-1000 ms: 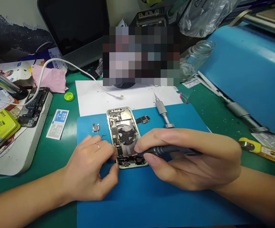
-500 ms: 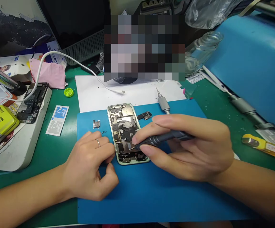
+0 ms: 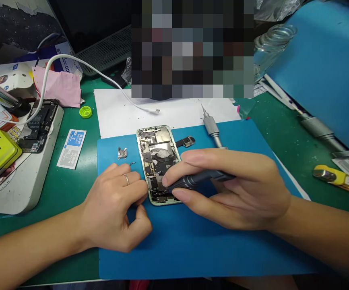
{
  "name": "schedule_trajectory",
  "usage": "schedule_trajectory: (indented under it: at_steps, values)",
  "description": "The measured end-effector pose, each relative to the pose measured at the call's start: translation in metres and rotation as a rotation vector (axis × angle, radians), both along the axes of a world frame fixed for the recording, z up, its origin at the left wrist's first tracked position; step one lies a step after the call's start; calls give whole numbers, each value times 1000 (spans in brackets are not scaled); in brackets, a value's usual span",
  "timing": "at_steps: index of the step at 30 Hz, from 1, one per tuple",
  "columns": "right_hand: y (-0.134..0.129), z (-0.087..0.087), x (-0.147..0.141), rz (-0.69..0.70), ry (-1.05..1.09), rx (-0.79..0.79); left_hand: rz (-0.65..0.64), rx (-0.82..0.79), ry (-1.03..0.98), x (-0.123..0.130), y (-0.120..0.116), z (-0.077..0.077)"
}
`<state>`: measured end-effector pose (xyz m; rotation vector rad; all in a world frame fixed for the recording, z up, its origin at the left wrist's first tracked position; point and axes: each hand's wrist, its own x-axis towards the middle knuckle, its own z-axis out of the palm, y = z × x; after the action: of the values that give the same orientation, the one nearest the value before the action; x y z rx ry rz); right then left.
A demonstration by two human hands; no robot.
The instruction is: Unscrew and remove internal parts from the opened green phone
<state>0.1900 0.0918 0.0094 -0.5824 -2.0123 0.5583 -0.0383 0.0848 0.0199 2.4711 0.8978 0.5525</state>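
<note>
An opened phone (image 3: pixel 159 153) lies on a blue mat (image 3: pixel 192 245), its inner parts showing. My right hand (image 3: pixel 234 189) grips a dark pen-like tool (image 3: pixel 197 179), with the tip over the phone's lower part; the fingertips hide some of it. Curled against the phone's left edge is my left hand (image 3: pixel 120 207), a ring on one finger; whether its fingers pinch anything is hidden. A small metal part (image 3: pixel 122 153) and tiny dark pieces (image 3: pixel 133 163) lie above my left hand. A dark module (image 3: pixel 188 141) sits at the phone's right side.
A grey screwdriver (image 3: pixel 211 125) lies beyond my right hand. White paper (image 3: pixel 114 117) and a white cable (image 3: pixel 85 66) are behind the phone. At left are a green cap (image 3: pixel 85 112), a card (image 3: pixel 71 149) and another opened phone (image 3: pixel 40 127). A yellow cutter (image 3: pixel 340 179) lies right.
The view has shifted slightly. My right hand and the dark tool have moved a little left and down over the phone. My left hand has stayed beside it.
</note>
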Motion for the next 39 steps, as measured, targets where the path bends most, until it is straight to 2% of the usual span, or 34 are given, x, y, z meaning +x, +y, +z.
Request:
schedule_trajectory:
  at_steps: [10, 23, 28, 32, 39]
  values:
    - [2, -2, 1, 41, -20, -13, -2, 32, 7, 0, 1, -1]
    - [-2, 10, 5, -69, -39, 41, 20, 33, -3, -2, 1, -2]
    - [-7, -4, 2, -98, 99, 29, -20, 94, -13, -4, 2, -6]
    - [-12, -16, 0, -44, 141, 1, -32, 141, -50, -5, 2, -7]
    - [-13, -16, 1, 28, 155, 17, -46, 171, -105, -4, 2, -6]
